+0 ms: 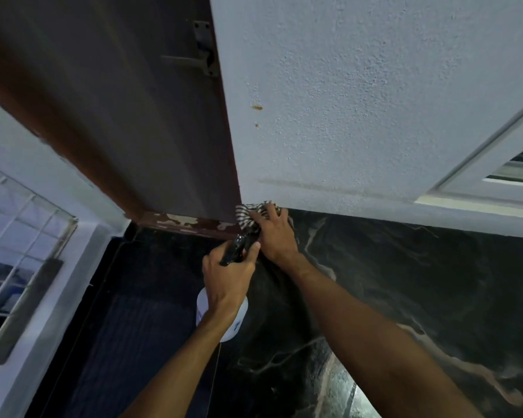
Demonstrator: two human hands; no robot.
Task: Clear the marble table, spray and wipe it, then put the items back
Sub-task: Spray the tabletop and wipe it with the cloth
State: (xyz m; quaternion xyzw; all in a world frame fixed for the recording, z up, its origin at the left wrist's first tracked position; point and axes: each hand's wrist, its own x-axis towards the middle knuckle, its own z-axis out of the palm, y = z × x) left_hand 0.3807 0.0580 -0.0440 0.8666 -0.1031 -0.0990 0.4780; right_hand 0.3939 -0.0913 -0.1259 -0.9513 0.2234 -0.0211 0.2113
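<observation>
The black marble table (405, 282) with pale veins fills the lower right. My right hand (274, 233) presses a striped cloth (246, 217) onto the table's far corner, where it meets the white wall and the door. My left hand (227, 277) is closed around the black trigger head (234, 250) of a spray bottle, just left of the right hand. The bottle's white body (234, 322) hangs below my left wrist, partly hidden by it.
A textured white wall (360, 101) rises right behind the table. A dark brown door (148, 116) with a metal latch stands to the left. A white window grille (15, 236) is at far left, and a dark floor mat (127, 342) lies beside the table.
</observation>
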